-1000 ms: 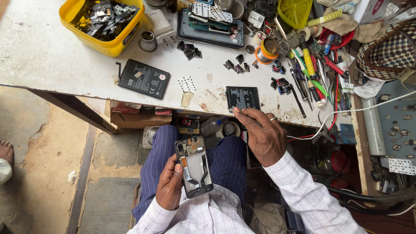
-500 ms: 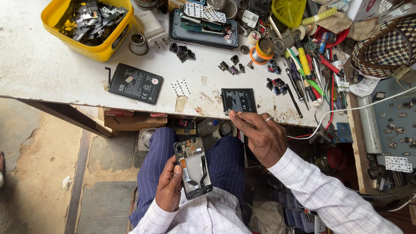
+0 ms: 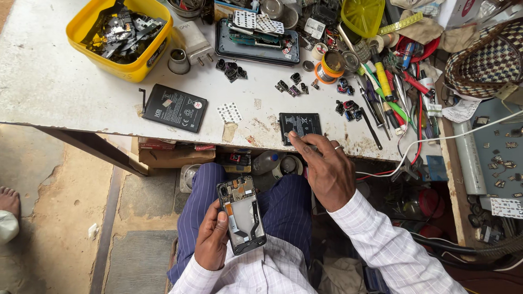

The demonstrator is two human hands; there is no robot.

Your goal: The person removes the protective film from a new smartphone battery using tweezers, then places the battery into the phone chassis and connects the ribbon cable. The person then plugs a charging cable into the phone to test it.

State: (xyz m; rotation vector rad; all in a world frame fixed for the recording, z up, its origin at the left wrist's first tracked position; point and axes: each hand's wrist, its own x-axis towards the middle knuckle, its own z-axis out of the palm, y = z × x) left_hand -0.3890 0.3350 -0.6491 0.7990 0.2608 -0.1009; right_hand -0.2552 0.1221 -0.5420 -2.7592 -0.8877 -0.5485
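Left hand (image 3: 212, 242), lower centre of frame, grips an opened phone (image 3: 242, 215) w/ back cover off, fingers wrapped round its left edge, thumb on the rim; phone sits over the lap, circuit board & ribbon cables facing up. Right hand (image 3: 326, 170), centre frame, reaches to the near edge of the white surface (image 3: 65, 87), fingertips drawn together on a small black battery (image 3: 300, 126) lying flat there; looks like a thin tool is pinched btwn thumb & forefinger, can't tell for sure. Ring on one finger. Left of that, a bigger black battery (image 3: 175, 107) lies flat, w/ a small white dotted sheet (image 3: 229, 112) btwn the two. Upper left: yellow tub (image 3: 117, 38) full of dark phone parts, white charger (image 3: 192, 41) just beside it. Upper centre: another phone frame (image 3: 256, 41) w/ parts on top, small camera modules scattered below it. Upper right: solder spool (image 3: 331, 65), heap of screwdrivers & tweezers (image 3: 392, 92), checked basket (image 3: 482, 62) at far right.
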